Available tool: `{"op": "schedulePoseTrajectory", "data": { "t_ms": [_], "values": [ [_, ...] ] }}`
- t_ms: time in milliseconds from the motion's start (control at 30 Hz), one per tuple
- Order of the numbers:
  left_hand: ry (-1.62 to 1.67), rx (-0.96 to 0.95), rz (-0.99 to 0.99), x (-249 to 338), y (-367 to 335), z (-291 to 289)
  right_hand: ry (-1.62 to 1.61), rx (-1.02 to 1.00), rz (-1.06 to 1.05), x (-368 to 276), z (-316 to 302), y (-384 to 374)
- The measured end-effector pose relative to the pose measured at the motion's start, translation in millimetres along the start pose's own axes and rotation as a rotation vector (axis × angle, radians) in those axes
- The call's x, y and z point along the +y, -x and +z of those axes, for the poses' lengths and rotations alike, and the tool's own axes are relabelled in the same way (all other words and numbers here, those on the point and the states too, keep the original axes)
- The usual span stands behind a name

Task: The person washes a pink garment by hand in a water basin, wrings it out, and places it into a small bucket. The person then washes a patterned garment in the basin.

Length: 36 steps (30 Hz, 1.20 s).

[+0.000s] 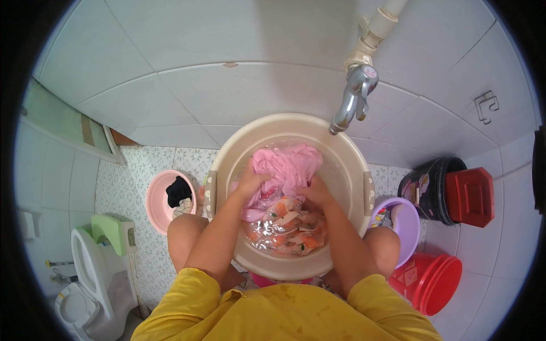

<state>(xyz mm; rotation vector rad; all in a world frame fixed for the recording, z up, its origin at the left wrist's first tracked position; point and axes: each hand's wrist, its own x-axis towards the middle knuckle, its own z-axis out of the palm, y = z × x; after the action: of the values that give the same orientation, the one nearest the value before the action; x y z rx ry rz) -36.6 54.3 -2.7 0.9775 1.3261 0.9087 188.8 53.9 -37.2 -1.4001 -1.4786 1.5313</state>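
Observation:
A large beige wash basin [347, 244] with water in it stands between my knees. In it a wet pink garment [290, 162] is bunched up, partly above the water. My left hand [254, 181] grips the garment's left side, its fingertips lost in the folds. On the right side, my right hand [314, 191] is closed on the same cloth, with most of its fingers hidden. Nearer to me, a patterned cloth [293, 227] with orange and green motifs lies under the water.
A metal tap [355, 96] hangs over the basin's far right rim. On the left are a small pink basin [152, 202] with dark clothing [179, 192] and a white toilet [96, 278]. To the right stand a purple basin [410, 233], a black bucket [424, 187] and a red bucket [438, 287].

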Motion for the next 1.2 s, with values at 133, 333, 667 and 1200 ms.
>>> {"op": "schedulePoseTrajectory", "data": {
  "t_ms": [133, 333, 667, 1200],
  "values": [
    [-0.377, -0.071, -0.068, -24, -2, 2, 0.301, 0.221, 0.064, -9, -8, 2],
    [-0.438, -0.24, 0.092, -66, -12, -22, -0.198, 0.551, -0.015, -16, -10, -13],
    [-0.382, -0.018, 0.027, -26, -9, 5, -0.03, 0.498, 0.229, 14, -27, -21],
    [-1.238, -0.107, -0.218, -27, 16, 23, 0.784, 0.342, 0.415, -3, 12, 13]
  ]
}}
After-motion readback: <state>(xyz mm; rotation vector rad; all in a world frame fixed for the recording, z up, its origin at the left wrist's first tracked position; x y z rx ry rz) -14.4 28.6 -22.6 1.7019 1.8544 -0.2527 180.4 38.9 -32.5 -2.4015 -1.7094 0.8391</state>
